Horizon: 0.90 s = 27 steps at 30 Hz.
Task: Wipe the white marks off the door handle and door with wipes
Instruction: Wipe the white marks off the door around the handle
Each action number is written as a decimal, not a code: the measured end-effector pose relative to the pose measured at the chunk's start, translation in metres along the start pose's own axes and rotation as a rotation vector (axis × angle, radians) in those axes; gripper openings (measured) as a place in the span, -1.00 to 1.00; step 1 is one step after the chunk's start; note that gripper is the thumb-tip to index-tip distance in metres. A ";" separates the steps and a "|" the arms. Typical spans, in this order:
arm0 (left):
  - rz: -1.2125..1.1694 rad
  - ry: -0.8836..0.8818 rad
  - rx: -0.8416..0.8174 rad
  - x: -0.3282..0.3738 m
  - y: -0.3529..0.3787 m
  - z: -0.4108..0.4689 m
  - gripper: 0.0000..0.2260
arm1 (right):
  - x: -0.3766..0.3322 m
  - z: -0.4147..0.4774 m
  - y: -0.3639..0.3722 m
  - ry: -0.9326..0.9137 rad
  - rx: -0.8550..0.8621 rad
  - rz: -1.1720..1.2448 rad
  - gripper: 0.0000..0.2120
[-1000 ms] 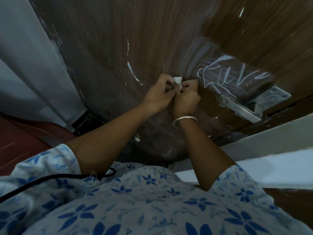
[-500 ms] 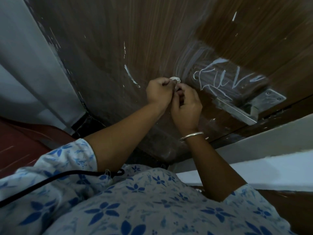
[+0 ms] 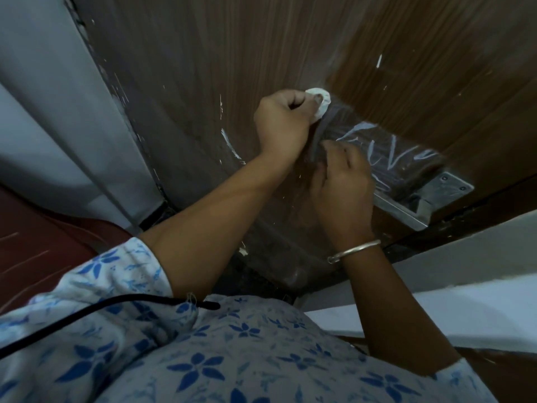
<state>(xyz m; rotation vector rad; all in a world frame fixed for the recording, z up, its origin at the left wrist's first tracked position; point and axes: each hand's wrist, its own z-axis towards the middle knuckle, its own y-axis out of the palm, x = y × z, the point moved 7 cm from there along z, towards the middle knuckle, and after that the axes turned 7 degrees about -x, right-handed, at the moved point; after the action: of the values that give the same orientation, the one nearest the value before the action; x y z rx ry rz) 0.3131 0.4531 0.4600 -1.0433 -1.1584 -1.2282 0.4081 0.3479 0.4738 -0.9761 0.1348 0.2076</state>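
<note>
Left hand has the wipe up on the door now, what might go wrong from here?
1. The small white wipe is balled up in the left hand, so it may smear rather than lift the chalky white scribbles on the dark wooden door handle.
2. The right hand rests beside those scribbles and could smudge them.
3. The white streak on the brown wooden door lies behind the left wrist, easily missed.
</note>
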 end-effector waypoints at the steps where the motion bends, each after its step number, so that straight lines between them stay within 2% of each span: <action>1: 0.014 0.024 0.002 0.007 0.001 0.001 -0.82 | 0.005 0.001 -0.002 0.012 -0.003 -0.003 -0.70; 5: 0.014 0.106 -0.013 0.032 0.006 0.002 -0.90 | 0.011 0.004 -0.006 0.016 -0.002 0.014 -0.71; 11: 0.207 0.229 -0.024 0.057 0.010 0.001 -0.87 | 0.011 0.002 -0.013 -0.014 0.028 0.037 -0.74; 16: 0.273 0.037 0.036 0.013 -0.004 -0.005 -0.88 | 0.015 0.004 -0.012 -0.013 -0.007 0.041 -0.76; 19: 0.264 0.010 0.049 0.013 -0.007 -0.005 -0.88 | 0.015 0.004 -0.011 -0.011 -0.021 0.042 -0.76; 22: 0.247 0.106 0.058 0.039 -0.005 -0.001 -0.87 | 0.017 0.007 -0.011 -0.007 -0.019 0.033 -0.76; 27: 0.326 0.408 0.073 0.090 0.003 0.006 -0.87 | 0.022 0.013 -0.010 0.005 -0.014 0.041 -0.76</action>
<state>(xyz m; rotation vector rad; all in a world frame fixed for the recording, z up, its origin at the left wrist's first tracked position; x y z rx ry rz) 0.3145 0.4469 0.5504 -0.8376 -0.6821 -1.0659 0.4316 0.3557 0.4847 -0.9888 0.1578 0.2446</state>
